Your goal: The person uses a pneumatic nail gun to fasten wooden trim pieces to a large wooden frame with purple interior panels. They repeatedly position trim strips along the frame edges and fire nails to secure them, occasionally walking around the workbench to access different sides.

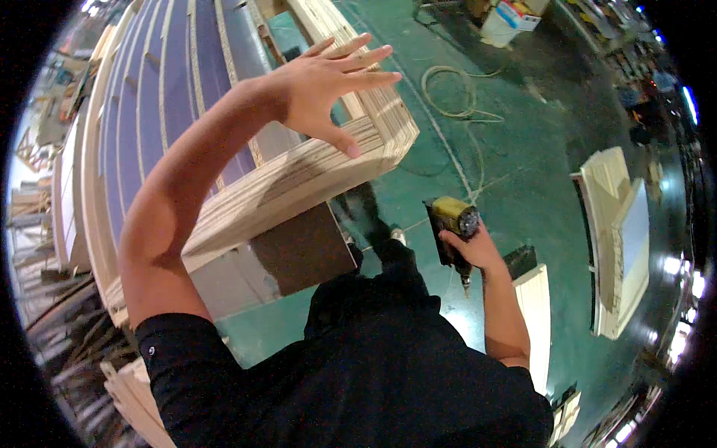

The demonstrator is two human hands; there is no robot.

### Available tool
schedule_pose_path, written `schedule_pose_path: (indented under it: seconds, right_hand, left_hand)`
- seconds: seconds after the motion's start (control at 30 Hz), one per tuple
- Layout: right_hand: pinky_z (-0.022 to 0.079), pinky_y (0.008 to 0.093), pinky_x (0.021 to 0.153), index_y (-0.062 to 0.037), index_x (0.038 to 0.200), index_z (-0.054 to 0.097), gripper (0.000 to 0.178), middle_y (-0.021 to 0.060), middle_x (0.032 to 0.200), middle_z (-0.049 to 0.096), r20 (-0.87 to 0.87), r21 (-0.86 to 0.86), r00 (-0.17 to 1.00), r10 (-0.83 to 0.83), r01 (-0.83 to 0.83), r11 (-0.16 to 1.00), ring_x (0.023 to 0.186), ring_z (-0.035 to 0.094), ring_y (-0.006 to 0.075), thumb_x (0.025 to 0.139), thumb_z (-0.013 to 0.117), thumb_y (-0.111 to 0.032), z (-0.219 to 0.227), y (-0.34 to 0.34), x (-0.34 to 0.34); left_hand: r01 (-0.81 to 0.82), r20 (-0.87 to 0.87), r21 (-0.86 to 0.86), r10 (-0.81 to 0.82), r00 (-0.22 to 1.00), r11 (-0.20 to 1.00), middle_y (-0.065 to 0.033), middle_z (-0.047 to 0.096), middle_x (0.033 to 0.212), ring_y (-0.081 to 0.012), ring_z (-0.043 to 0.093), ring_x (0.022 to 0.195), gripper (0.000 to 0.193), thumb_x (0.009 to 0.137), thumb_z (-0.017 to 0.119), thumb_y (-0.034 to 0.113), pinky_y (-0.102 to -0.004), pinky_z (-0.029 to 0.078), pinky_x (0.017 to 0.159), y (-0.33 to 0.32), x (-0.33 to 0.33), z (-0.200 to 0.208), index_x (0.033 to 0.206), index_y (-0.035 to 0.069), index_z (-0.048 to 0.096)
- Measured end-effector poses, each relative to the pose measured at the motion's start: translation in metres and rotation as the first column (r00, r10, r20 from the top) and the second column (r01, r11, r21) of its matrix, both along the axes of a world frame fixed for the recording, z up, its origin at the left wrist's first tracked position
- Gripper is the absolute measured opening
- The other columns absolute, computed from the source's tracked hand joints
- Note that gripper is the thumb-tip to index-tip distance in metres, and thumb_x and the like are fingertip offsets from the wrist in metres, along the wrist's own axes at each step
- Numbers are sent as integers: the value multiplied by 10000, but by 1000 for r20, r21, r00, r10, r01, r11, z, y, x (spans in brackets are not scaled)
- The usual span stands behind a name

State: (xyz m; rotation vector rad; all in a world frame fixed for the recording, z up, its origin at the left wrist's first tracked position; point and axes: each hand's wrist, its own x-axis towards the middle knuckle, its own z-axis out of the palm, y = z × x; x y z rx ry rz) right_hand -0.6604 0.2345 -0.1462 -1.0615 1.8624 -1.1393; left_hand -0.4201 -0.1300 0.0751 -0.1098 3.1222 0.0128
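My left hand (321, 89) is spread wide over the near right corner of a thick layered-wood frame (276, 187). Its fingers are apart and hold nothing; whether the palm rests on the wood I cannot tell. Down to the right, away from the frame, my right hand (478, 248) is wrapped round the handle of an air nail gun (452, 213) with a yellow and black body. A hose fitting sticks out below its grip. Purple panels (175, 82) divided by pale wooden strips fill the frame's inside.
A coiled air hose (470, 93) lies on the green floor. Stacked pale boards (609, 224) stand at the right, and a long pale board (532, 321) lies beside my right forearm. Timber pieces (71, 351) are piled at the left. A white bucket (502, 26) stands at the back.
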Motion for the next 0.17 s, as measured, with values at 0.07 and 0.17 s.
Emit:
schedule_pose_path:
  seconds: [0.07, 0.17]
  right_hand:
    - [569, 328, 646, -49, 1324, 606, 596, 70, 1064, 717, 218, 124, 975, 37, -65, 990, 723, 667, 158, 815, 878, -198, 99, -17, 12]
    - [551, 275, 600, -80, 1427, 547, 669, 48, 1037, 703, 285, 148, 954, 95, -142, 979, 691, 638, 126, 844, 860, -171, 183, -38, 18]
  left_hand:
    - [52, 77, -1, -52, 996, 999, -144, 158, 1710, -404, 74, 1577, 1361, 522, 845, 756, -650, 105, 1236, -14, -2, 5, 1634, 234, 259]
    - [107, 200, 18, -109, 974, 994, -140, 154, 1711, -406, 69, 1577, 1352, 541, 851, 743, -670, 93, 1229, -19, -16, 17, 1638, 236, 244]
